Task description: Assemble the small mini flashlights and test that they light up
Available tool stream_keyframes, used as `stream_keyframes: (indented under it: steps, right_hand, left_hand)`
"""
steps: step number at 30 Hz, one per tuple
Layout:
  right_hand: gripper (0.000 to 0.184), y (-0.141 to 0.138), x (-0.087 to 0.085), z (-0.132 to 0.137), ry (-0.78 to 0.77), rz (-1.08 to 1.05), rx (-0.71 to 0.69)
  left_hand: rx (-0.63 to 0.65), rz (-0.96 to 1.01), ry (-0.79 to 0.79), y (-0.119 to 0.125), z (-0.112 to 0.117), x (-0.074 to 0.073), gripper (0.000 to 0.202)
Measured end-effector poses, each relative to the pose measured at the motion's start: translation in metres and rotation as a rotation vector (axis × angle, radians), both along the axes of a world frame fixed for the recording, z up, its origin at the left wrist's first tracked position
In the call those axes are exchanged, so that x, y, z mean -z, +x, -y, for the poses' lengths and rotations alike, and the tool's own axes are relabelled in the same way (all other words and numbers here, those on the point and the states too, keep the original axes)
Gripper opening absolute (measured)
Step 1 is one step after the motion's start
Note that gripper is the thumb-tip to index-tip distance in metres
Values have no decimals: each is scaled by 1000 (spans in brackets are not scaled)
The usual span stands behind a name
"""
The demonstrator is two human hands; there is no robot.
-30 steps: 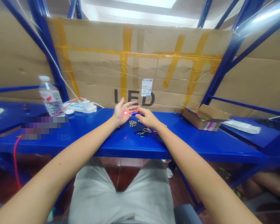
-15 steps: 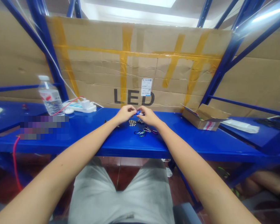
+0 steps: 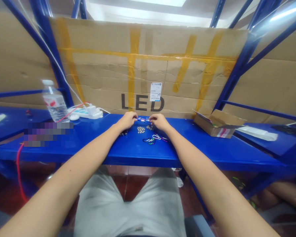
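A small blue carabiner (image 3: 143, 120) with a silvery bar spans the gap between my hands, just above the far part of the blue table (image 3: 128, 149). My left hand (image 3: 128, 120) pinches its left end. At its right end, the fingertips of my right hand (image 3: 160, 122) are closed on it. Closer to me lie several coloured carabiners (image 3: 151, 140), near my right wrist. Small shiny metal rings (image 3: 141, 129) form a cluster below the held piece. More small metal parts (image 3: 150, 127) lie beside my right hand, and dark little pieces (image 3: 124, 133) are partly hidden by my left wrist.
An open cardboard box (image 3: 218, 124) stands on the right. To the left are a water bottle (image 3: 54, 102) and a white power strip (image 3: 88, 113) with cables. A large cardboard sheet (image 3: 108, 72) marked LED closes off the back. Another person's leg (image 3: 283, 192) shows at lower right.
My hands have drawn apart sideways, so more of the blue carabiner shows between them. The view has shifted slightly; the things on the table lie as before.
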State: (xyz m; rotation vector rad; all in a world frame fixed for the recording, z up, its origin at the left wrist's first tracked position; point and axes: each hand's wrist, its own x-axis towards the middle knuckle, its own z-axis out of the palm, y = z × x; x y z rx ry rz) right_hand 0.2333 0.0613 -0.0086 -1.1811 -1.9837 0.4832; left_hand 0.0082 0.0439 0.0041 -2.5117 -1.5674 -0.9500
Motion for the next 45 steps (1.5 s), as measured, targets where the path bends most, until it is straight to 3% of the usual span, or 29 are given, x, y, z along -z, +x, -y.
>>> stream_keyframes:
  steps: [6,16,23,29,45]
  right_hand:
    - [21,-1,3,-5,52,38,49]
    - [27,2,5,-6,77,179,37]
    - [32,4,5,-7,91,285,55]
    - [30,6,6,-8,18,250,95]
    - [27,13,4,-5,-19,113,83]
  left_hand:
    - [-23,-69,-41,-5,-10,5,16]
    - [43,11,-120,-6,-22,14,5]
    - [-21,66,-153,-12,-27,16,4]
    - [-110,-53,-113,-20,-37,18,7]
    - [-106,-267,-174,-13,-61,0,16]
